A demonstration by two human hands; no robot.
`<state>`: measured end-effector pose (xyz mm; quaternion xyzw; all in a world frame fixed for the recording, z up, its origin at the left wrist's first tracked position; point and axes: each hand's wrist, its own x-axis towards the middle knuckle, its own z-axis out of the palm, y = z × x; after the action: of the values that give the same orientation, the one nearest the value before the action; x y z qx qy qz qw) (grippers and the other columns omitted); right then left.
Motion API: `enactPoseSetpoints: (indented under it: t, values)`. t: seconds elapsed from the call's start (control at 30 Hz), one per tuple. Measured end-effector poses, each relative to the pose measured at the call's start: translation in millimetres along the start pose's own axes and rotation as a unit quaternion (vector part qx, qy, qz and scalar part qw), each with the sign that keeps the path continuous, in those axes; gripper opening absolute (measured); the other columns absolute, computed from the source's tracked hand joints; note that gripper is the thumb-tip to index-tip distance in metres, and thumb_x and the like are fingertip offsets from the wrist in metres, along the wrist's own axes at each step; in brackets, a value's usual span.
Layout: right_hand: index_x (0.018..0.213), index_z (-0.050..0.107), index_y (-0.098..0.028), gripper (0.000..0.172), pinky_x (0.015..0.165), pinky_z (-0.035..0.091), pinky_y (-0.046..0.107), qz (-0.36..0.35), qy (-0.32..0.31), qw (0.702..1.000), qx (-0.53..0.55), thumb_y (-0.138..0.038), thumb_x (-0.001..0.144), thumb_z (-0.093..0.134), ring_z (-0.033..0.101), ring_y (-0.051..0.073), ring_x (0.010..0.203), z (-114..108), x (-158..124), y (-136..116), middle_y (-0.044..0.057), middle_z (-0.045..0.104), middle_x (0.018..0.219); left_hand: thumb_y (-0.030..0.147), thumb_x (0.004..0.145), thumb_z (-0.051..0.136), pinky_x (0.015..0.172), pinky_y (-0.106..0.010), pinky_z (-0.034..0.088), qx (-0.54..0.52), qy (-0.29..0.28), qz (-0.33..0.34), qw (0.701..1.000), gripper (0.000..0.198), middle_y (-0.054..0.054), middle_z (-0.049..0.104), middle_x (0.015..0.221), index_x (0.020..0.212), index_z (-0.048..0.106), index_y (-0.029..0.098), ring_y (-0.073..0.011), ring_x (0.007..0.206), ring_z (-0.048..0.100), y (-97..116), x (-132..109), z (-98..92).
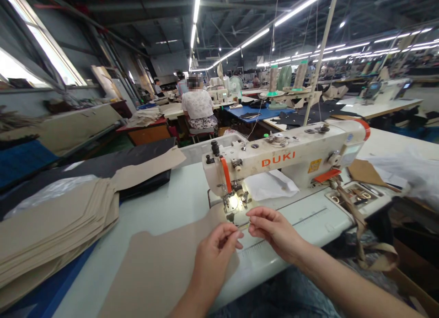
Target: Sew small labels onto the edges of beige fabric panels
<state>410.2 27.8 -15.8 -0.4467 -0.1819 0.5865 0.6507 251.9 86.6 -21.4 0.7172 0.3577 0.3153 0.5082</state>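
Observation:
A white sewing machine (279, 160) with an orange guard stands across the pale table, its lamp lighting the needle area (235, 202). Just in front of the needle area, my left hand (216, 251) is closed in a pinch above a beige fabric panel (161, 258). The panel lies flat on the table and reaches up to the presser foot. My right hand (274, 231) also pinches thumb and forefinger together, a short gap to the right of the left fingertips. Whatever lies between the fingers of either hand is too small to make out.
Stacked beige panels (58, 231) lie at the left, beside folded black material (151, 183). White sheet material (270, 185) sits under the machine arm. A parts tray (358, 196) and a beige strap (360, 235) are at the right. Farther back, a person (198, 105) sits facing away.

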Motion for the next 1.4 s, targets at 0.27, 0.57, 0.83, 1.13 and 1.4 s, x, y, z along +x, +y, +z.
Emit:
enactPoseSetpoints:
  t: [0.27, 0.57, 0.83, 1.13, 1.4]
  values:
    - [0.085, 0.067, -0.011, 0.027, 0.060, 0.052, 0.017, 0.139, -0.020, 0.985, 0.100, -0.018, 0.063, 0.082, 0.064, 0.009, 0.059, -5.4, 3.2, 12.7, 0.002, 0.067, 0.068, 0.035, 0.084, 0.052, 0.064, -0.022, 0.050, 0.156, 0.028, 0.097, 0.982, 0.019, 0.002, 0.069, 0.073, 0.082, 0.066, 0.023, -0.0152, 0.067, 0.065, -1.4, -5.1, -4.4]
    - [0.085, 0.065, -0.009, 0.015, 0.056, 0.051, 0.015, 0.172, 0.001, 0.975, 0.141, -0.013, 0.072, 0.073, 0.063, 0.008, 0.054, 2.4, 3.9, 26.9, 0.003, 0.066, 0.064, 0.033, 0.086, 0.048, 0.070, -0.023, 0.052, 0.206, 0.043, 0.153, 0.966, 0.021, 0.001, 0.071, 0.078, 0.086, 0.067, 0.024, -0.0156, 0.069, 0.066, -9.3, -5.5, -3.1]
    - [0.080, 0.063, -0.007, 0.007, 0.050, 0.050, 0.014, 0.174, 0.021, 0.976, 0.131, -0.007, 0.074, 0.065, 0.059, 0.007, 0.047, 16.2, 0.8, 28.2, 0.003, 0.064, 0.059, 0.029, 0.088, 0.048, 0.070, -0.022, 0.053, 0.247, 0.088, 0.181, 0.948, 0.019, 0.000, 0.070, 0.079, 0.088, 0.066, 0.022, -0.0151, 0.068, 0.067, -19.1, -10.1, -2.1]
    - [0.080, 0.065, -0.007, 0.020, 0.058, 0.052, 0.017, 0.140, -0.027, 0.984, 0.103, -0.018, 0.067, 0.075, 0.063, 0.009, 0.055, 16.0, -1.0, 32.8, 0.006, 0.067, 0.066, 0.030, 0.091, 0.040, 0.069, -0.024, 0.054, 0.302, 0.098, 0.197, 0.928, 0.027, -0.003, 0.070, 0.078, 0.089, 0.066, 0.021, -0.0163, 0.068, 0.067, -24.8, -13.6, -3.2]
    - [0.082, 0.070, -0.009, 0.040, 0.064, 0.052, 0.020, 0.086, -0.036, 0.994, -0.051, -0.034, 0.054, 0.085, 0.064, 0.011, 0.063, 12.4, 1.9, 41.3, 0.006, 0.070, 0.072, 0.025, 0.092, 0.039, 0.065, -0.022, 0.052, 0.334, 0.113, 0.228, 0.908, 0.026, -0.002, 0.069, 0.073, 0.085, 0.064, 0.020, -0.0149, 0.063, 0.065, -26.3, -17.7, -6.7]
